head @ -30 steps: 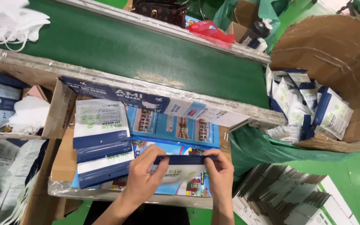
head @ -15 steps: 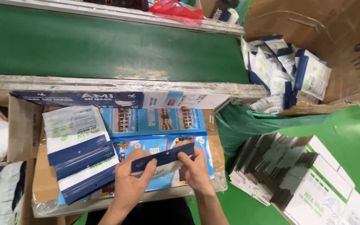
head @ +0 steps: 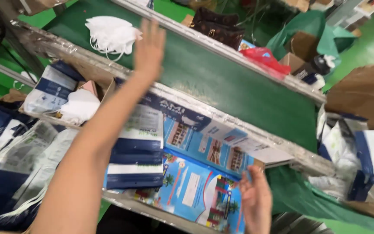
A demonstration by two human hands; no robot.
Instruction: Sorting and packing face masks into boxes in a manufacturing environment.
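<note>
Fingers spread, empty — our left hand (head: 149, 47) reaches toward white masks (head: 110, 34) on the belt; right hand (head: 255, 201), open, steadies blue pouch (head: 198, 190).

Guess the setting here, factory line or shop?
Likely a packing line: a green conveyor belt, a pile of white face masks on it, and stacked pouches in cartons beside it.

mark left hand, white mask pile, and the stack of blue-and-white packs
left hand (head: 149, 48), head view, on the back of the open hand.
white mask pile (head: 110, 34), head view, on the pile's middle.
blue-and-white packs (head: 137, 162), head view, on the top pack's blue band.
</note>
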